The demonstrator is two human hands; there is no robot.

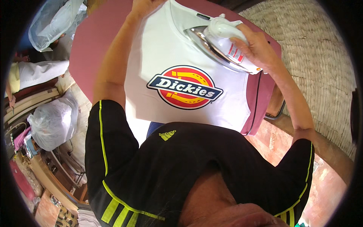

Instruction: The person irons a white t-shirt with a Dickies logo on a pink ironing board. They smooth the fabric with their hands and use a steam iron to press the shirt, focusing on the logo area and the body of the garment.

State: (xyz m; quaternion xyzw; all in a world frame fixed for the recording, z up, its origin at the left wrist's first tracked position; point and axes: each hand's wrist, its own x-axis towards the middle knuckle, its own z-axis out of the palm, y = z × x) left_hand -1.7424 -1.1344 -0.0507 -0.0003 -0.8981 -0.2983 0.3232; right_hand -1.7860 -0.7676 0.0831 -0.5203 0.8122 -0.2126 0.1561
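A white sleeveless shirt lies spread on a dull-red padded ironing board. Its front carries a round red and yellow print crossed by a dark blue band. My right hand is closed around the handle of a white clothes iron. The iron's metal soleplate rests on the right side of the shirt near the neckline, with its tip toward the upper left. At the far shoulder of the shirt, my left hand touches or nearly touches the fabric; the picture's top edge cuts off its fingers.
A dark cord runs along the board's right edge. Beyond it stands a woven, ribbed surface. On the left are a stuffed plastic bag, a hanging clear plastic bag, wooden furniture and part of another person.
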